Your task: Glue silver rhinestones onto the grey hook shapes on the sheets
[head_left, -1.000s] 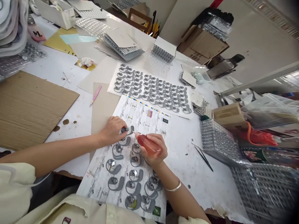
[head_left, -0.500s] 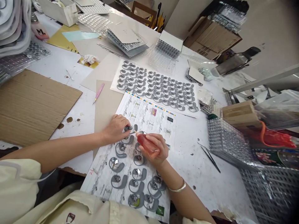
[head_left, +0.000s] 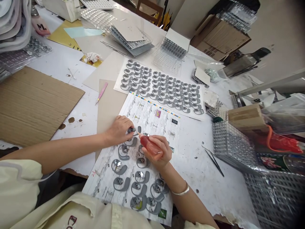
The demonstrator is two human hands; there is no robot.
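My right grip (head_left: pixel 163 152) holds the red bottle (head_left: pixel 150 147), nozzle (head_left: pixel 139 135) slanting left toward the grey piece (head_left: pixel 139 129) my left grip (head_left: pixel 121 128) pinches!

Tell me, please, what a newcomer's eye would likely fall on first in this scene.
Probably the red bottle in the right hand, its tip close to a grey piece held by the left hand over the printed sheet. Next might come the rows of grey hook-shaped pieces on the sheet behind, then the brown cardboard at the picture's left.
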